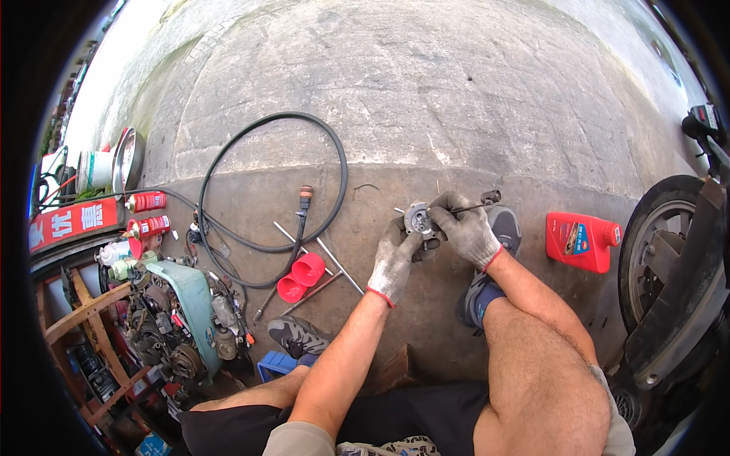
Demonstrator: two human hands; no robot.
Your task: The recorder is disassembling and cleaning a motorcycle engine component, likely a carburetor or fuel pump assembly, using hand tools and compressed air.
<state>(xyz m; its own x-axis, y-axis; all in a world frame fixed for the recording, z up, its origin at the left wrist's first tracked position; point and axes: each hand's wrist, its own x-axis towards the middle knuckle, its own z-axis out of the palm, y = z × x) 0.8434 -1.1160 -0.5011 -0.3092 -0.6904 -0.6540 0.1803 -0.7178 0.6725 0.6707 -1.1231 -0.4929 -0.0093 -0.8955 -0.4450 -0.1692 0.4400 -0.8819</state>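
My left hand [395, 251], in a grey work glove with a red cuff, is closed around a small round metal part [417, 219]. The part has an open, hollowed face turned up; it looks like a carburetor, though the fingers cover much of it. My right hand [464, 226], gloved alike, is closed at the part's right side, with its fingertips against or just over the rim. A thin dark rod with a black cylindrical end [490, 197] sticks out to the right from between those fingers. The rod's other end is hidden by the glove.
A black hose [341, 144] loops on the floor ahead-left. Two red plastic cups [308, 270] lie by a metal T-bar [340, 267]. A red oil bottle [582, 242] stands right, near a wheel [660, 243]. Left are engine parts [163, 327] and spray cans [147, 201].
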